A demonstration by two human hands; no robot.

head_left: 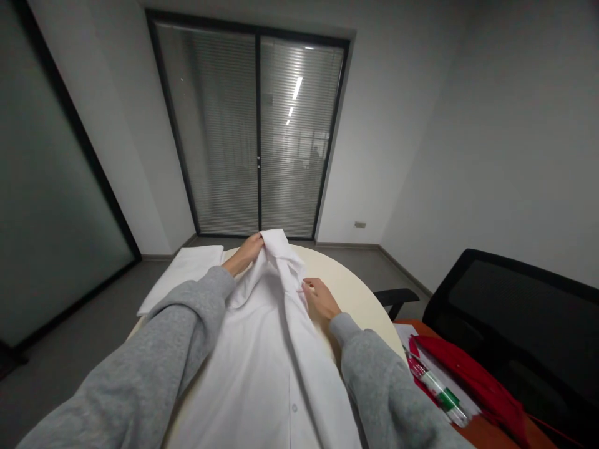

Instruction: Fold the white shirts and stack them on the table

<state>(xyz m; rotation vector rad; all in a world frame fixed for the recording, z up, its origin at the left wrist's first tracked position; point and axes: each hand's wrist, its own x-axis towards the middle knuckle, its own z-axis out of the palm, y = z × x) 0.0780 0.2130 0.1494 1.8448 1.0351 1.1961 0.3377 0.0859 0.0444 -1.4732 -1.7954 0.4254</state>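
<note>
A white button-up shirt (266, 349) lies spread lengthwise on a round cream table (360, 299), collar end away from me. My left hand (246, 252) is closed on the collar at the far end and lifts it a little. My right hand (321, 298) pinches the shirt's right front edge just below the collar. Both my arms are in grey sleeves. A row of small buttons runs down the front placket near me.
A folded white cloth (185, 274) lies on the table's far left. A black mesh office chair (519, 324) stands at the right. On an orange-brown surface beside it are red fabric (472, 380), papers and a pen (440, 393). Blinded glass doors (255, 134) stand ahead.
</note>
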